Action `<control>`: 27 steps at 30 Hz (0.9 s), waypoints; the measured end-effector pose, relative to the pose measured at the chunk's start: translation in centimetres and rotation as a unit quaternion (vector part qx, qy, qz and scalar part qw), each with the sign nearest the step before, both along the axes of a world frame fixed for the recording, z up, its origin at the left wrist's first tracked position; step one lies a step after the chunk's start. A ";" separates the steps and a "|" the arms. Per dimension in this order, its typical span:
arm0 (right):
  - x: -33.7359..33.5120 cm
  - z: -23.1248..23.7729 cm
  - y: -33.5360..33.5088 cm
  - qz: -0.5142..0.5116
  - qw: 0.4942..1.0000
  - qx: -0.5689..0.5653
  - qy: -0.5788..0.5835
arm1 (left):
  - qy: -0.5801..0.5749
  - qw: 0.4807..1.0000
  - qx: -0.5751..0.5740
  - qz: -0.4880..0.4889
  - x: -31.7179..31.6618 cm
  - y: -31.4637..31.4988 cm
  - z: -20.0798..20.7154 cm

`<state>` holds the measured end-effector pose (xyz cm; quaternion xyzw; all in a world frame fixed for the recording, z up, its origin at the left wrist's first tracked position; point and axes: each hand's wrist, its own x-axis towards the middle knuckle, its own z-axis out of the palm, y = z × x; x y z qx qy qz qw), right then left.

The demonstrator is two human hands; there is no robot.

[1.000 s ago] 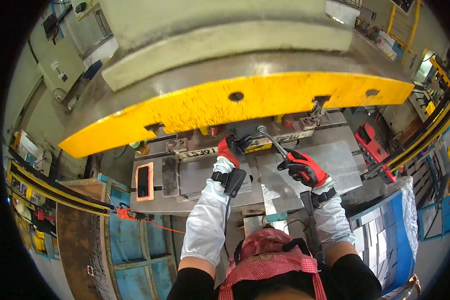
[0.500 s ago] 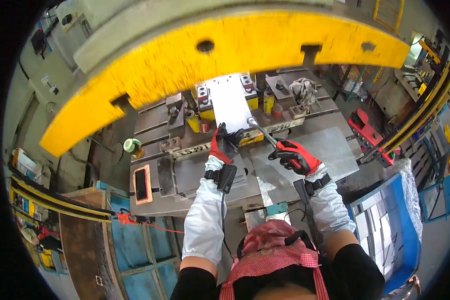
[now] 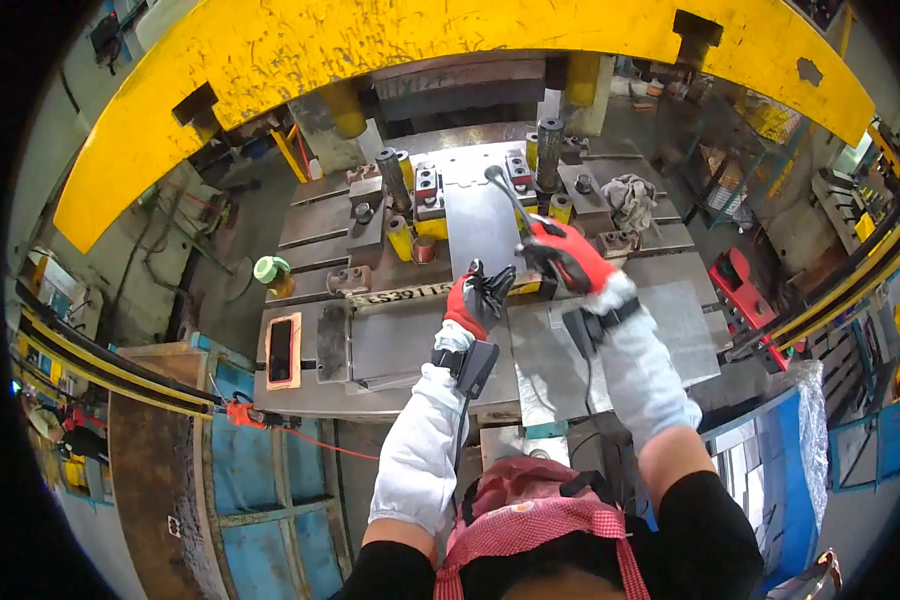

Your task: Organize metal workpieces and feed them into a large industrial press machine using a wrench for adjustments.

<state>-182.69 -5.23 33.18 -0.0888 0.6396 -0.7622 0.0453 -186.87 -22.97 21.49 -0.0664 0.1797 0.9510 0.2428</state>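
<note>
A bright flat metal sheet point(image 3: 476, 228) lies in the middle of the press die, between small blocks with red and white parts. My right hand point(image 3: 568, 258), in a red and black glove, is closed round a rod-like tool point(image 3: 508, 190) with a dark round head. The head reaches over the sheet's far right part; whether it touches is unclear. My left hand point(image 3: 482, 300), gloved alike, is at the sheet's near edge with its fingers apart and nothing seen in them. A marked steel bar point(image 3: 395, 297) runs along the die's front, partly behind this hand.
The yellow press beam point(image 3: 450, 40) arches overhead. Dark guide posts point(image 3: 549, 155) flank the die. On the table are a phone point(image 3: 282, 350), a green-capped bottle point(image 3: 273, 275) and a grey rag point(image 3: 630, 203). A blue bin point(image 3: 805, 470) with metal pieces stands at right.
My right hand has moved forward, carrying the tool's head from the sheet's near end toward its far end. My left hand has shifted slightly right and nearer. The yellow beam appears higher in view.
</note>
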 end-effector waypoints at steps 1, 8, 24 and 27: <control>-1.7 0.4 -0.2 -0.001 1.000 0.017 -0.002 | -0.007 1.000 0.000 0.004 0.1 0.0 0.3; -6.9 -2.8 2.3 -0.047 0.934 0.161 0.314 | 0.003 1.000 -0.011 0.022 0.3 -0.4 0.2; 17.3 -17.9 10.6 -0.126 0.955 -0.063 -0.261 | 0.065 0.993 -0.089 0.036 -1.4 -0.1 1.1; 17.1 -18.8 10.8 -0.164 0.951 -0.069 -0.252 | 0.045 0.995 -0.070 0.048 -3.3 1.1 2.7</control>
